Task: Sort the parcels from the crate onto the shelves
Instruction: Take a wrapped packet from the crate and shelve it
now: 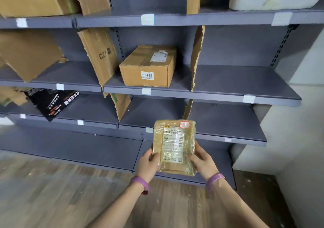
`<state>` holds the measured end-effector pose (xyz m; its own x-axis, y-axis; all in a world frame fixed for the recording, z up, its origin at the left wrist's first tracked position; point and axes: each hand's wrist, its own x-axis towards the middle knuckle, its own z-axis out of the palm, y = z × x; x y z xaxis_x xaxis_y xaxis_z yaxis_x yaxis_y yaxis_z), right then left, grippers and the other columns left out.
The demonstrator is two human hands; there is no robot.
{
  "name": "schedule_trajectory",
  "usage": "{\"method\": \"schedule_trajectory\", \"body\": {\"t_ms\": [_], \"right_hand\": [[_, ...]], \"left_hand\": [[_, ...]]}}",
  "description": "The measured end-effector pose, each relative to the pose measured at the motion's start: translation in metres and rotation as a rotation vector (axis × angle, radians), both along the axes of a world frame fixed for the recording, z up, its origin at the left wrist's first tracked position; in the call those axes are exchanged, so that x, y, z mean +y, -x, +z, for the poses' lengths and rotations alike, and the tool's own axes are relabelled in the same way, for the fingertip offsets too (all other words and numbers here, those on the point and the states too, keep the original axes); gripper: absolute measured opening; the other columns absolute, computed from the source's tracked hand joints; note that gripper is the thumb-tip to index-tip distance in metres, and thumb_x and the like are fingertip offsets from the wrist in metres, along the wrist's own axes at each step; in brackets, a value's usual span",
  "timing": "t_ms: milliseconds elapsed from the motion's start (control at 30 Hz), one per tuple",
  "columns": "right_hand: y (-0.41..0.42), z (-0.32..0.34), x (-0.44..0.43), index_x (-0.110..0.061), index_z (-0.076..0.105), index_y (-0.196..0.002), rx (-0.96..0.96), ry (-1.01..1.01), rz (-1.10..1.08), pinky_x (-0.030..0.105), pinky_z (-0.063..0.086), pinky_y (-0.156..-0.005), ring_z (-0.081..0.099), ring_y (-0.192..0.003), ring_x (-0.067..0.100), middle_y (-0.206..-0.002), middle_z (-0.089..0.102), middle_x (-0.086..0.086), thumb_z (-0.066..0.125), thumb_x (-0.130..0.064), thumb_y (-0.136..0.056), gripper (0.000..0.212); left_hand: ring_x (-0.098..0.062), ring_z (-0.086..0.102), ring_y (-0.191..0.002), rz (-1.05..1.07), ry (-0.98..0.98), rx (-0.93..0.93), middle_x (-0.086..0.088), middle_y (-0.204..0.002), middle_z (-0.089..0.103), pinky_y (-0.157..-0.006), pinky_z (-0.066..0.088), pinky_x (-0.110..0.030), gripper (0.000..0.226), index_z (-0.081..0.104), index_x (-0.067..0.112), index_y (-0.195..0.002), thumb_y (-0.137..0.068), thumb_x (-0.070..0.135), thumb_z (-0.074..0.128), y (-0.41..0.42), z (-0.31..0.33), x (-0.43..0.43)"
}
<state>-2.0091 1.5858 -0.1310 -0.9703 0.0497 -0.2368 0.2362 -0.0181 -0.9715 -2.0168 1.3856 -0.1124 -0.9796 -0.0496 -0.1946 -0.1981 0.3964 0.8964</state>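
Parcel (174, 146) gripped by left hand (149, 164) and right hand (203, 163), not shelved yet. Box (148, 66) and black bag (52, 103) already on shelves (228, 94). Crate not in view.

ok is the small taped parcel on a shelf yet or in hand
In hand: the left hand and right hand grip the parcel by its sides, off the shelves.

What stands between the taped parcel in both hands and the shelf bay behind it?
Nothing visible. Left hand and right hand hold the parcel in front of the shelf bay, whose open front lies between two cardboard dividers; the 0448 box sits one shelf higher.
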Motion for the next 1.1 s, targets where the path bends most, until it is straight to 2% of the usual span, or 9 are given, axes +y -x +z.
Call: {"method": "schedule_trajectory", "body": {"t_ms": [133,300,433,567,700,800,900,1000,1100], "right_hand": [[0.026,0.0,-0.036,-0.028,0.043,-0.143,0.006,-0.022,0.086,0.039,0.044,-0.106,0.053,-0.125,0.011,-0.135,0.057,-0.011,0.07,-0.028,-0.086,0.064],[0.058,-0.006,-0.072,-0.031,0.044,-0.142,-0.002,-0.054,0.139,0.035,0.046,-0.104,0.056,-0.12,0.006,-0.129,0.06,-0.016,0.067,-0.035,-0.087,0.059],[0.086,-0.009,-0.104,-0.031,0.048,-0.14,0.0,-0.049,0.099,0.037,0.047,-0.103,0.059,-0.116,0.009,-0.126,0.063,-0.013,0.065,-0.032,-0.089,0.054],[0.111,-0.01,-0.141,-0.028,0.053,-0.136,0.008,-0.037,0.026,0.027,0.052,-0.094,0.065,-0.105,0.005,-0.118,0.067,-0.013,0.063,-0.027,-0.091,0.046],[0.123,-0.023,-0.179,-0.03,0.057,-0.131,-0.036,-0.075,-0.066,0.035,0.051,-0.097,0.067,-0.104,0.008,-0.112,0.07,-0.014,0.064,-0.031,-0.09,0.042],[0.123,-0.036,-0.201,-0.032,0.063,-0.12,-0.073,-0.125,-0.091,0.02,0.053,-0.081,0.067,-0.1,0.01,-0.106,0.072,-0.012,0.057,-0.025,-0.095,0.027],[0.123,-0.049,-0.213,-0.027,0.059,-0.128,-0.108,-0.175,-0.144,0.008,0.048,-0.072,0.062,-0.09,-0.002,-0.11,0.069,-0.01,0.054,-0.021,-0.097,0.032],[0.127,-0.063,-0.219,-0.025,0.056,-0.132,-0.148,-0.192,-0.184,0.002,0.045,-0.067,0.058,-0.089,-0.001,-0.107,0.066,-0.012,0.052,-0.022,-0.098,0.035],[0.136,-0.074,-0.219,-0.028,0.057,-0.127,-0.184,-0.17,-0.221,0.002,0.045,-0.064,0.058,-0.087,0.002,-0.101,0.066,-0.012,0.049,-0.021,-0.1,0.029]], "left_hand": [[-0.009,0.062,-0.084,0.116,-0.018,-0.016,0.01,-0.093,0.067,-0.068,0.047,-0.02,0.027,0.061,0.026,-0.12,-0.097,0.025,0.048,0.016,-0.003,-0.034],[-0.005,0.062,-0.084,0.225,-0.08,-0.018,0.007,-0.1,0.07,-0.063,0.043,-0.014,0.023,0.064,0.029,-0.113,-0.096,0.025,0.049,0.033,-0.008,-0.067],[-0.003,0.063,-0.09,0.222,-0.129,-0.031,0.014,-0.1,0.068,-0.067,0.045,-0.016,0.021,0.063,0.034,-0.112,-0.096,0.028,0.051,0.063,-0.01,-0.099],[-0.005,0.064,-0.092,0.163,-0.143,-0.028,0.013,-0.102,0.068,-0.072,0.048,-0.02,0.023,0.063,0.036,-0.114,-0.093,0.029,0.054,0.101,-0.014,-0.136],[-0.001,0.06,-0.087,0.06,-0.152,-0.07,0.016,-0.098,0.065,-0.064,0.043,-0.013,0.023,0.058,0.039,-0.109,-0.094,0.023,0.054,0.13,-0.026,-0.177],[0.006,0.058,-0.088,-0.006,-0.186,-0.114,0.014,-0.1,0.065,-0.066,0.045,-0.008,0.025,0.06,0.029,-0.115,-0.094,0.016,0.055,0.142,-0.044,-0.2],[0.003,0.058,-0.091,-0.072,-0.154,-0.177,0.012,-0.108,0.065,-0.074,0.05,-0.02,0.028,0.059,0.027,-0.121,-0.095,0.02,0.055,0.15,-0.06,-0.213],[-0.008,0.056,-0.104,-0.117,-0.095,-0.221,0.01,-0.123,0.061,-0.082,0.044,-0.022,0.034,0.055,0.025,-0.13,-0.095,0.024,0.054,0.16,-0.071,-0.215],[-0.009,0.055,-0.109,-0.16,-0.05,-0.245,0.009,-0.122,0.06,-0.083,0.04,-0.018,0.036,0.054,0.021,-0.132,-0.096,0.023,0.051,0.17,-0.077,-0.209]]}}
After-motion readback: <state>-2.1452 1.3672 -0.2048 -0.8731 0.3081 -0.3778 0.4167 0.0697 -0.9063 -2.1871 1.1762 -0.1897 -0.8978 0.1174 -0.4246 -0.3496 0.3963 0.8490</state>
